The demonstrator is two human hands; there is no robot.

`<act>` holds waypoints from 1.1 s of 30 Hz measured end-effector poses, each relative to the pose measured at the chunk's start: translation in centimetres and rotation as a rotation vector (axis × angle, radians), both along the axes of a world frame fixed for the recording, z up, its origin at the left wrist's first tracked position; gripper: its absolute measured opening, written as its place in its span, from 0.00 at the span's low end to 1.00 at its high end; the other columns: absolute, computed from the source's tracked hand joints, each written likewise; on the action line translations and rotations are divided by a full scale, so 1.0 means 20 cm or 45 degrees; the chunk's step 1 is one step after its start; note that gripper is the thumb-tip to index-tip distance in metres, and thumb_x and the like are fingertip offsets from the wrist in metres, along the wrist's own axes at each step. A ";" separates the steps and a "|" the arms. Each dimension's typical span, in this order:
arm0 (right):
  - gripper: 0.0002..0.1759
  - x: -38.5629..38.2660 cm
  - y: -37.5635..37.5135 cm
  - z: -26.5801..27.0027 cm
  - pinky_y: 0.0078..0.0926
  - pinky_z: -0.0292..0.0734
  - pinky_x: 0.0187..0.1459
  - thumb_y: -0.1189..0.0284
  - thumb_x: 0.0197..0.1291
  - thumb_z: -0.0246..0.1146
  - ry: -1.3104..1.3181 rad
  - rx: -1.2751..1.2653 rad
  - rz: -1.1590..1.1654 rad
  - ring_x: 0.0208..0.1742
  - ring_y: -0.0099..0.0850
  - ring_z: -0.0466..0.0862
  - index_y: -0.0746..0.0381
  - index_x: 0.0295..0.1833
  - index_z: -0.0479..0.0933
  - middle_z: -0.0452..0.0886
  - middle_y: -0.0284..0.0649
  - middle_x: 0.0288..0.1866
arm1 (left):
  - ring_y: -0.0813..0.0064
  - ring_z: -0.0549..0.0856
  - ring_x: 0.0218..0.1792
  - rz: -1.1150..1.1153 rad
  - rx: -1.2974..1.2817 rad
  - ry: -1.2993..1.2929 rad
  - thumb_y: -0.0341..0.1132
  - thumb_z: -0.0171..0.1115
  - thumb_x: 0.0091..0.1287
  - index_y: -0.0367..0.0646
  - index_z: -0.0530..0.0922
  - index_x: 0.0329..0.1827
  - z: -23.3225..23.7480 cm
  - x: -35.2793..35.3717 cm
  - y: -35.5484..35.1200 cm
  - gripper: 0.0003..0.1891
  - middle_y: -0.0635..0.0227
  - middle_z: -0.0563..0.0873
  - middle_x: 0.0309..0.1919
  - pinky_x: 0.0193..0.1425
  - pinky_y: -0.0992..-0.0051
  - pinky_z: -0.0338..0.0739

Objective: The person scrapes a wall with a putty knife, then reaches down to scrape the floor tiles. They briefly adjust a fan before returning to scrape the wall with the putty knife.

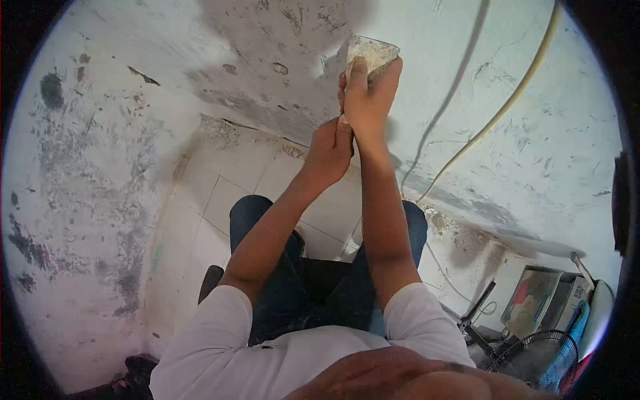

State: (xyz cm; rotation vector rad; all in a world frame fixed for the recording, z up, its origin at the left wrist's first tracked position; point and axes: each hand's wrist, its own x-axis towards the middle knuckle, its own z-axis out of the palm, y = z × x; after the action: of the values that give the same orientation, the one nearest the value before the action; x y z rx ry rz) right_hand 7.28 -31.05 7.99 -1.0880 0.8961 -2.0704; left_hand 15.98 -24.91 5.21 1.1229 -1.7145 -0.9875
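A flat, worn scraper blade [375,51], pale and stained, lies against the wall at the top centre. My right hand [370,97] is wrapped round it from below, the thumb lying on its face. Just below and to the left, my left hand [330,150] is closed at the lower end of the tool, near the right wrist; a small pale tip shows above its thumb. The wall [267,40] around the blade has grey bare patches and chipped paint.
A yellowish cable [503,110] hangs along the wall at the right. Tiled floor [247,173] lies below my arms. At the lower right stand a black wire-caged fan [540,360] and a clear-fronted box [533,300]. Another patchy wall [87,200] is on the left.
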 end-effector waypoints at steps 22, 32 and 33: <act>0.13 0.07 -0.01 0.09 0.19 0.70 0.18 0.72 0.68 0.55 -0.004 0.015 -0.030 0.20 0.21 0.76 0.64 0.48 0.58 0.76 0.40 0.27 | 0.87 0.65 0.15 -0.182 0.172 0.286 0.56 0.38 0.76 0.42 0.69 0.30 -0.02 0.10 -0.10 0.26 0.76 0.69 0.17 0.17 0.79 0.60; 0.10 0.04 0.12 0.05 0.17 0.66 0.16 0.75 0.68 0.52 0.022 0.140 0.045 0.19 0.21 0.73 0.62 0.48 0.58 0.74 0.41 0.29 | 0.86 0.66 0.14 -0.157 0.308 0.331 0.55 0.36 0.77 0.41 0.69 0.30 -0.10 0.04 -0.01 0.27 0.75 0.69 0.15 0.17 0.78 0.62; 0.09 0.03 0.12 0.05 0.17 0.67 0.16 0.75 0.68 0.52 0.017 0.170 0.039 0.21 0.21 0.74 0.62 0.48 0.58 0.74 0.41 0.29 | 0.86 0.66 0.14 -0.159 0.243 0.312 0.54 0.36 0.77 0.41 0.69 0.30 -0.10 0.03 -0.01 0.27 0.75 0.69 0.15 0.17 0.78 0.62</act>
State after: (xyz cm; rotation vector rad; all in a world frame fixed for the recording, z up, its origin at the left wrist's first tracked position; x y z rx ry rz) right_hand 7.93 -28.68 9.07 -1.0397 1.0027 -1.9509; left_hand 16.60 -25.15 3.27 0.9760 -1.5308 -1.3323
